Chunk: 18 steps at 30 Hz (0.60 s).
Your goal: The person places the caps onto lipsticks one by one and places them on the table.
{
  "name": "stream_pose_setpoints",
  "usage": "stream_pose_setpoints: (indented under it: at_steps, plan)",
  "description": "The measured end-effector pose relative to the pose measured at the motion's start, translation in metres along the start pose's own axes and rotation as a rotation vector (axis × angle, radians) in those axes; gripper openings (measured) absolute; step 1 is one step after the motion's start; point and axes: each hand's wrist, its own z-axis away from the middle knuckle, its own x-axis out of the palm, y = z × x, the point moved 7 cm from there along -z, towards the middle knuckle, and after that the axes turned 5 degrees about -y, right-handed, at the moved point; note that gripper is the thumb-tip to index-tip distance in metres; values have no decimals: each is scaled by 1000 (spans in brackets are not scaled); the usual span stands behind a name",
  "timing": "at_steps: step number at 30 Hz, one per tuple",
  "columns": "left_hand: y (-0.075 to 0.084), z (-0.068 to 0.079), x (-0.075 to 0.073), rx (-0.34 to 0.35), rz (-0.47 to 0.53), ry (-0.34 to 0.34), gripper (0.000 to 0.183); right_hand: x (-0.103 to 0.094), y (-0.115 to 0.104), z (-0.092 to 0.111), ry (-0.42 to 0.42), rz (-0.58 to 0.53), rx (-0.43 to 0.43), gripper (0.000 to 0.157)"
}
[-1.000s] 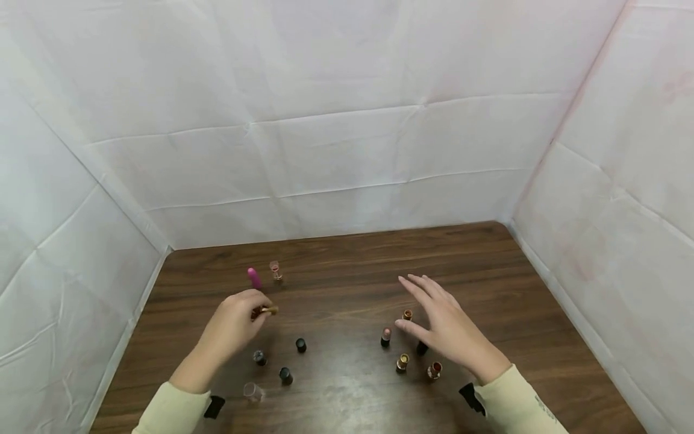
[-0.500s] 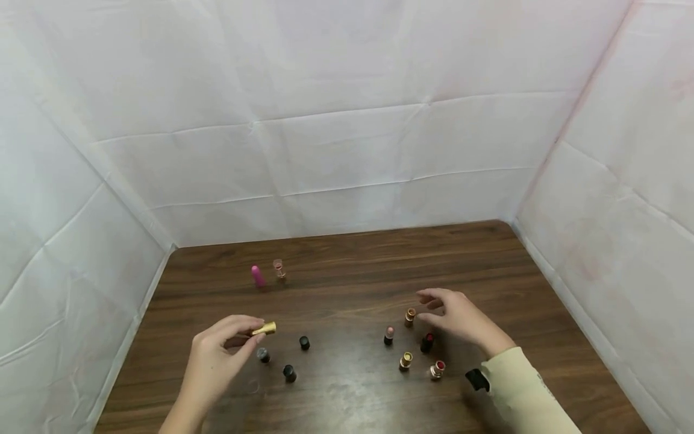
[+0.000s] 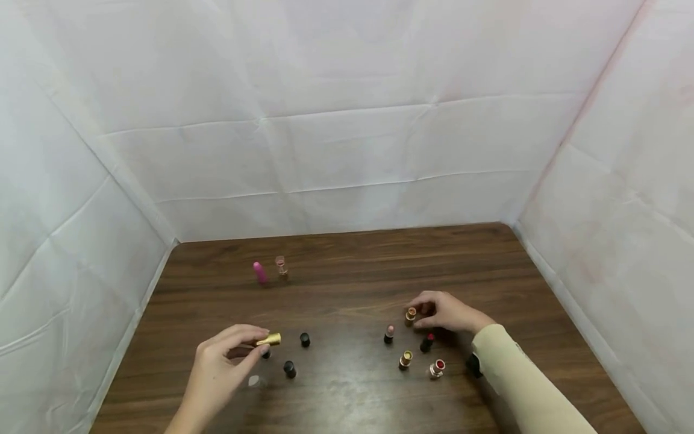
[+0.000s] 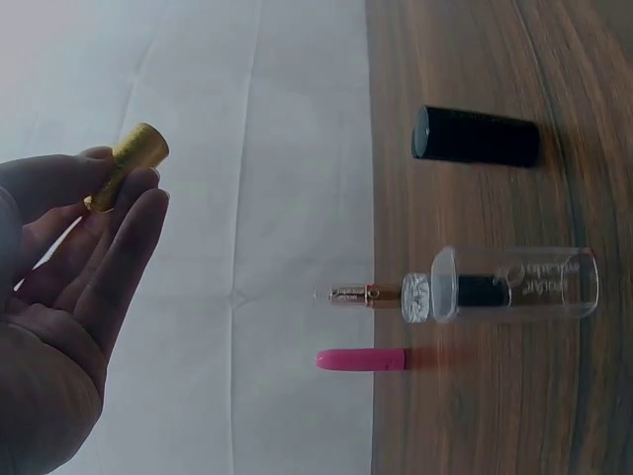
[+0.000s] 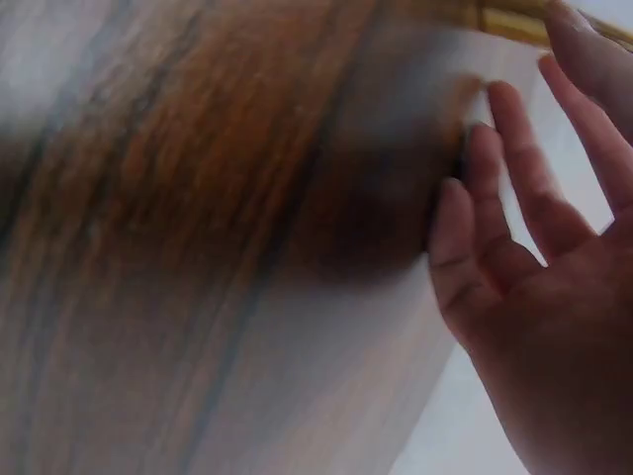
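Plainly, the left hand (image 3: 225, 355) pinches a small shiny gold cylinder (image 3: 273, 339) between thumb and fingers, above the brown wood-grain table (image 3: 347, 259) — its long axis runs nearly sideways, the free end pointing to the person's right. The right hand (image 3: 447, 310) has thumb and fingers about an upright gold lipstick tube (image 3: 410, 317), whose long axis is vertical; whether they grasp it, I cannot tell. Nearby stand four other lipstick tubes (image 3: 388, 337). Farther back, a magenta round-tipped tube (image 3: 259, 272) stands beside a clear-topped rosy tube (image 3: 282, 268).
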Motion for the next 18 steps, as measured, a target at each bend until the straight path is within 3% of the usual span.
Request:
stream_pose_setpoints:
  at_steps: [10, 14, 18]
  plan:
    - [-1, 2, 6, -10, -3, -24, 33, 5, 7, -1, -11, 11, -24, 29]
    - [-1, 2, 7, -25, -3, -22, 34, 4, 6, -2, 20, 5, -69, 20]
    - [-1, 1, 8, -32, 5, -28, 35, 0, 13, 2, 77, 4, -19, 15]
